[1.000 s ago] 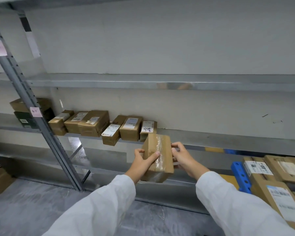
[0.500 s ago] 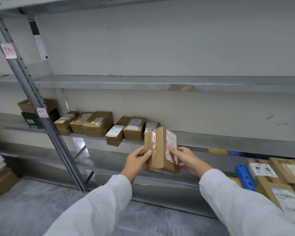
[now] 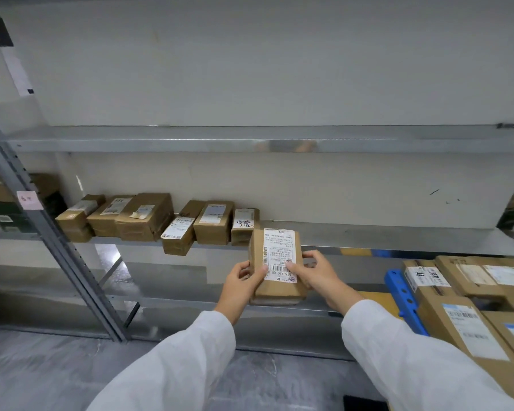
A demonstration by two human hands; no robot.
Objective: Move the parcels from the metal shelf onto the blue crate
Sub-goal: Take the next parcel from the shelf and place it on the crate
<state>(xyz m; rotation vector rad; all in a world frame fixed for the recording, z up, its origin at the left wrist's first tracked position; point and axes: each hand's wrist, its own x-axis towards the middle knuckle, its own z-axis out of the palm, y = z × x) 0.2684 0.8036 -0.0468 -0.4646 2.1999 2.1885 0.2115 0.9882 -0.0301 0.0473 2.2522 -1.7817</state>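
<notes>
Ok so the person has one brown parcel (image 3: 275,262) in both hands, up in the air just in front of the metal shelf (image 3: 398,237), a bit below its front edge, so it's not resting on anything. It stands roughly on end with the white shipping label facing the camera, and the print looks upside down. The left hand (image 3: 241,284) grips the left side with the thumb on the label near the barcode. The right hand (image 3: 315,274) does the same on the right side, thumb on the label's lower corner and fingers wrapped round the edge. Both arms are in white sleeves (image 3: 413,360).

Six more cardboard parcels (image 3: 149,216) sit in a row toward the left end of that shelf, packed close. The long one with the white label (image 3: 177,234) sticks out over the front edge, and the small one at the right end of the row (image 3: 244,225) has black handwriting on its label.

The blue crate (image 3: 401,295) is down at the lower right, and only a corner of it shows because several larger parcels (image 3: 457,324) are piled on top of it. Past the grey upright post (image 3: 42,232), which has a pink tag (image 3: 29,200), there's a dark green box (image 3: 3,215) in the next bay.
</notes>
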